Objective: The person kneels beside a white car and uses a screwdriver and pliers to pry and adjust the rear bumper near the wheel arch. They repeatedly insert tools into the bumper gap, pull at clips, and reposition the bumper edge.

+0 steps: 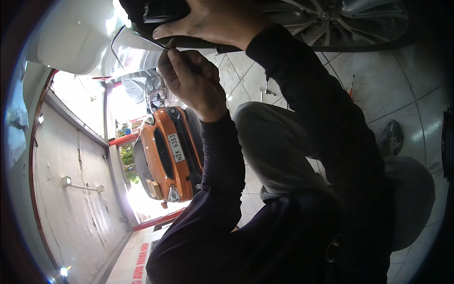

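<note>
Near the top, my left hand [194,80] is closed, with thumb and fingers pinching a thin metal rod [149,41]. The rod slants up and left across a light, glossy car body panel [75,38]; whether its tip touches anything I cannot make out. Just above, my right hand [213,23] reaches around a black part [163,12] at the car's edge. Its thumb lies along the lower side of that part, while the other fingers are mostly hidden. Beside the right wrist is the car's multi-spoke wheel [326,16].
A metal socket wrench [268,90] and a red-handled screwdriver [351,87] lie on the tiled floor [388,92]. Grey-trousered knees and a dark perforated clog [391,137] are close below. An orange car [165,151] stands at the left, appearing sideways, beyond my left arm.
</note>
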### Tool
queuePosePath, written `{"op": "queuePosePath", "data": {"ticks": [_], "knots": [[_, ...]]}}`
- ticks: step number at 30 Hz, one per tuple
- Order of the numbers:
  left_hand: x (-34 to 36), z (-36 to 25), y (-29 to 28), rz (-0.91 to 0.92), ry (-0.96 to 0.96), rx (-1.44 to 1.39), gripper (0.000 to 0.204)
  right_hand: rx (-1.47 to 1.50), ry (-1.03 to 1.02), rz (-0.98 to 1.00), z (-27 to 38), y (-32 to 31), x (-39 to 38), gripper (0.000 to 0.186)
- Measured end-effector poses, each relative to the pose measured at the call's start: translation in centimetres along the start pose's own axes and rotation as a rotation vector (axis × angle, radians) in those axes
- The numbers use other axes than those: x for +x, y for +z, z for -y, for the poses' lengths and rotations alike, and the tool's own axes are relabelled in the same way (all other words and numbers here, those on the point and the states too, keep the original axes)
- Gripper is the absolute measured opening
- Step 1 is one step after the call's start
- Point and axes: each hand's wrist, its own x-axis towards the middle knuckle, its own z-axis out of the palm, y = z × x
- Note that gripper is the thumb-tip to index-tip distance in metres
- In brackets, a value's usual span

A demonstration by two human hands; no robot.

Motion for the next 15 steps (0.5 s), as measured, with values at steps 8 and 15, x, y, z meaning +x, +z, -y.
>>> {"op": "queuePosePath", "data": {"ticks": [8,15], "knots": [[2.1,3.0,1.0,0.018,0.039,-0.080,0.035,-0.197,-0.012,0.069,-0.3,-0.4,1.1,0.037],[3.3,4.1,0.3,-0.177,0.061,0.054,0.046,-0.186,-0.021,0.138,-1.1,0.7,1.0,0.038]]}}
